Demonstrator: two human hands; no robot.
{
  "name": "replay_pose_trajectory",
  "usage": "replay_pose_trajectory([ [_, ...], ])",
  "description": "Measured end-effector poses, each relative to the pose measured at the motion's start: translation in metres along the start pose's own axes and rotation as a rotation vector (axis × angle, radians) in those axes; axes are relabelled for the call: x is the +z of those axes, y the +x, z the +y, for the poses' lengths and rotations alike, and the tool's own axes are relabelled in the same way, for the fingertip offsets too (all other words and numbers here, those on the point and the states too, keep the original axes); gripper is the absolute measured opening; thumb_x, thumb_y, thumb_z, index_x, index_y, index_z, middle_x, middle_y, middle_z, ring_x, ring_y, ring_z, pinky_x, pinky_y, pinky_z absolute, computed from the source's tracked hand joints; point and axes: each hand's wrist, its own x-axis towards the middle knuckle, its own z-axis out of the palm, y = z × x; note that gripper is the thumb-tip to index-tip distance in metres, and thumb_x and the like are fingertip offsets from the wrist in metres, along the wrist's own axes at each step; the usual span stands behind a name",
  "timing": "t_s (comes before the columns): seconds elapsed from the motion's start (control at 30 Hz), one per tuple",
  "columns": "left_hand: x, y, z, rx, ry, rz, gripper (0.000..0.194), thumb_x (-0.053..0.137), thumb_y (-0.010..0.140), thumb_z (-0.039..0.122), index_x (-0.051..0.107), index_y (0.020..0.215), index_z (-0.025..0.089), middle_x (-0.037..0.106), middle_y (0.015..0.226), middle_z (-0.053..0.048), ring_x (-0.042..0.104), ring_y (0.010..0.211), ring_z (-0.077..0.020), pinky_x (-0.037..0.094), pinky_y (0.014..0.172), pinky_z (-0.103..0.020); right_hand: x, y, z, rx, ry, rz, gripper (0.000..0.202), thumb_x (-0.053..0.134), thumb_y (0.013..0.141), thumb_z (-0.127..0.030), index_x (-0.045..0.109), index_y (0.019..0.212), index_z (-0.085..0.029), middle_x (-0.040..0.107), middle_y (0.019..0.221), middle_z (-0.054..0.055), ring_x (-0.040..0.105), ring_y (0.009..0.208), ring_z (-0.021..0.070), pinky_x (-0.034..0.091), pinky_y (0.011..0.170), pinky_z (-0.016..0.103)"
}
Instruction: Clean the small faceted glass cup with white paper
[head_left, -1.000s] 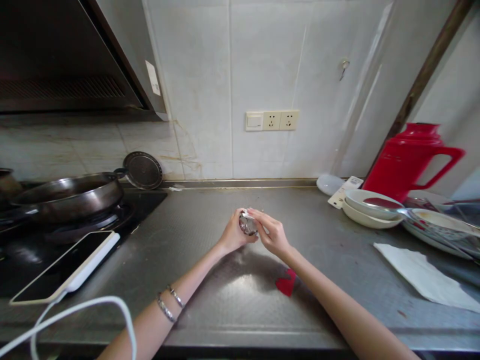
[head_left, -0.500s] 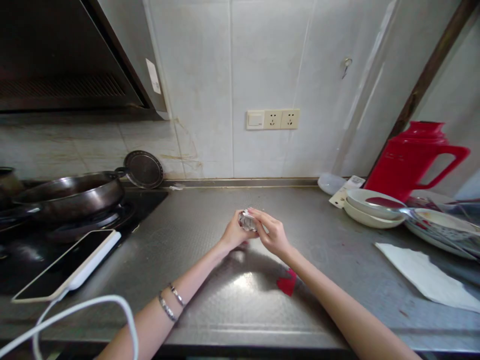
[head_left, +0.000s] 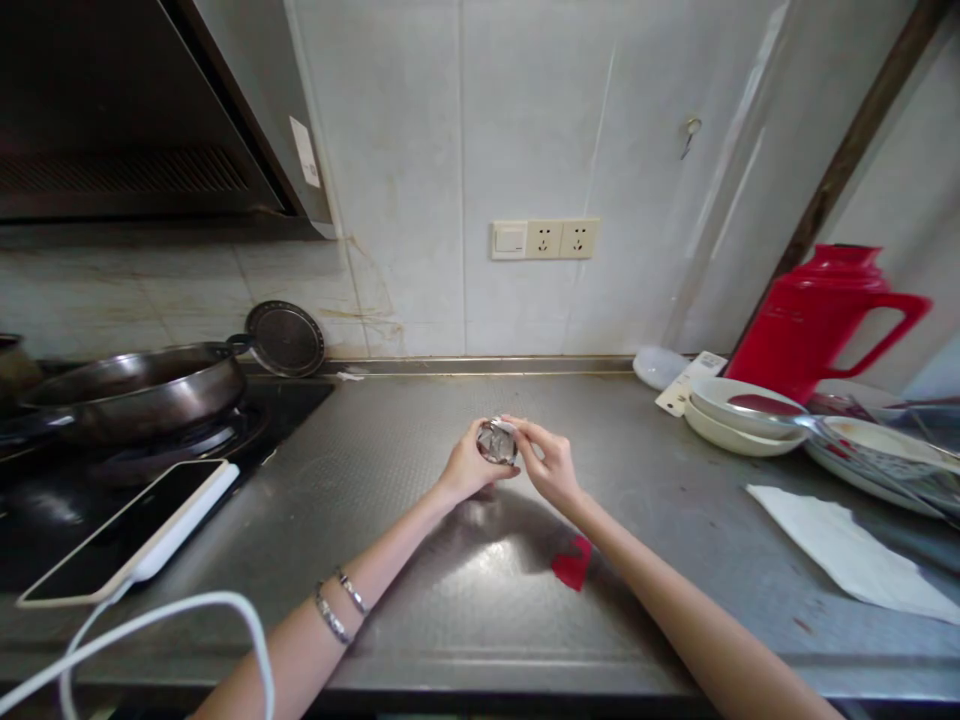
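My left hand (head_left: 466, 465) is wrapped round a small, round, silvery container (head_left: 496, 442) above the middle of the counter. Its round top faces me and looks shiny and crinkled like foil, with a dark rim. At the right side of that rim, my right hand (head_left: 550, 460) has its thumb and fingers pinched together. Something small and whitish shows at those fingertips, too small to name. A torn red scrap (head_left: 572, 565) lies on the metal counter beside my right forearm.
On the left, a phone (head_left: 124, 535) with a white cable lies at the hob's edge near a steel pan (head_left: 142, 395). Bowls (head_left: 739, 425), plates, a red thermos jug (head_left: 806, 320) and a white paper towel (head_left: 847, 555) occupy the right side. Wall sockets (head_left: 562, 240) are behind.
My right hand has drawn slightly right, from over the container's top to its rim, its fingers now pinched. More of the container's round silvery top shows.
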Motion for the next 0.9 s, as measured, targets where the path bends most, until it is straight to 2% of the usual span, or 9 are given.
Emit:
replay_pose_trajectory([
  [0.1, 0.000, 0.000, 0.001, 0.013, 0.036, 0.001, 0.064, 0.081, 0.051, 0.025, 0.052, 0.107, 0.017, 0.063, 0.087, 0.000, 0.056, 0.068, -0.0122, 0.045, 0.059, -0.023, 0.001, -0.002, -0.007, -0.222, -0.033, -0.125, 0.031, 0.046, 0.089, -0.018, 0.063, 0.114, -0.024, 0.065, 0.119, 0.007, 0.057, 0.117, 0.0221, 0.046, 0.100, 0.041],
  [0.17, 0.001, -0.001, 0.000, 0.028, 0.036, -0.013, 0.063, 0.080, 0.052, 0.023, 0.052, 0.108, 0.017, 0.064, 0.091, -0.002, 0.056, 0.067, -0.0119, 0.045, 0.058, -0.023, 0.003, -0.002, -0.009, -0.294, -0.044, -0.192, 0.033, 0.045, 0.089, -0.015, 0.061, 0.117, -0.023, 0.064, 0.122, 0.006, 0.054, 0.121, 0.0214, 0.043, 0.104, 0.043],
  [0.23, 0.002, 0.000, -0.001, 0.056, 0.040, -0.018, 0.064, 0.080, 0.052, 0.022, 0.052, 0.110, 0.016, 0.064, 0.091, -0.002, 0.057, 0.069, -0.0127, 0.045, 0.060, -0.023, 0.005, 0.000, -0.008, -0.273, -0.052, -0.177, 0.033, 0.044, 0.090, -0.015, 0.062, 0.117, -0.023, 0.065, 0.121, 0.007, 0.054, 0.121, 0.0213, 0.043, 0.104, 0.043],
  [0.4, 0.001, 0.002, -0.005, 0.051, 0.046, 0.023, 0.072, 0.083, 0.047, 0.020, 0.053, 0.112, 0.016, 0.065, 0.093, -0.003, 0.060, 0.079, -0.0158, 0.047, 0.068, -0.025, 0.003, 0.002, -0.001, -0.079, -0.046, -0.028, 0.029, 0.044, 0.092, -0.022, 0.065, 0.110, -0.023, 0.069, 0.113, 0.008, 0.064, 0.106, 0.0220, 0.053, 0.092, 0.038],
  [0.5, -0.001, 0.003, -0.006, 0.031, 0.035, 0.030, 0.068, 0.083, 0.047, 0.022, 0.053, 0.108, 0.016, 0.065, 0.090, -0.003, 0.060, 0.077, -0.0151, 0.048, 0.065, -0.024, 0.001, -0.001, -0.003, -0.162, -0.055, -0.070, 0.030, 0.044, 0.091, -0.020, 0.064, 0.113, -0.024, 0.068, 0.115, 0.008, 0.061, 0.111, 0.0217, 0.051, 0.095, 0.039],
  [0.63, -0.003, 0.003, -0.006, -0.010, -0.007, -0.011, 0.068, 0.080, 0.053, 0.027, 0.050, 0.113, 0.017, 0.065, 0.091, -0.003, 0.057, 0.065, -0.0120, 0.046, 0.052, -0.021, 0.005, -0.004, -0.011, -0.269, -0.029, -0.160, 0.034, 0.045, 0.090, -0.017, 0.061, 0.119, -0.024, 0.065, 0.120, 0.006, 0.055, 0.120, 0.0208, 0.045, 0.103, 0.042],
  [0.7, -0.003, 0.003, -0.004, 0.038, 0.000, -0.001, 0.069, 0.081, 0.051, 0.025, 0.051, 0.112, 0.016, 0.065, 0.092, -0.003, 0.057, 0.067, -0.0120, 0.047, 0.055, -0.022, 0.008, -0.004, -0.012, -0.221, 0.008, -0.136, 0.033, 0.044, 0.091, -0.019, 0.061, 0.119, -0.025, 0.065, 0.121, 0.005, 0.055, 0.120, 0.0209, 0.042, 0.105, 0.043],
  [0.77, -0.002, 0.002, -0.001, 0.070, 0.006, 0.010, 0.069, 0.083, 0.049, 0.022, 0.054, 0.111, 0.016, 0.065, 0.090, -0.003, 0.058, 0.071, -0.0130, 0.049, 0.060, -0.023, 0.009, -0.003, -0.011, -0.085, 0.063, -0.061, 0.030, 0.045, 0.092, -0.024, 0.064, 0.114, -0.024, 0.067, 0.118, 0.005, 0.058, 0.115, 0.0220, 0.045, 0.102, 0.041],
  [0.9, -0.001, -0.003, 0.010, -0.102, -0.088, -0.041, 0.076, 0.084, 0.048, 0.024, 0.051, 0.117, 0.017, 0.060, 0.079, 0.000, 0.056, 0.063, -0.0127, 0.047, 0.049, -0.022, 0.007, 0.002, -0.004, 0.236, 0.137, 0.063, 0.029, 0.047, 0.091, -0.037, 0.071, 0.098, -0.020, 0.073, 0.099, 0.006, 0.069, 0.091, 0.0234, 0.055, 0.081, 0.036],
])
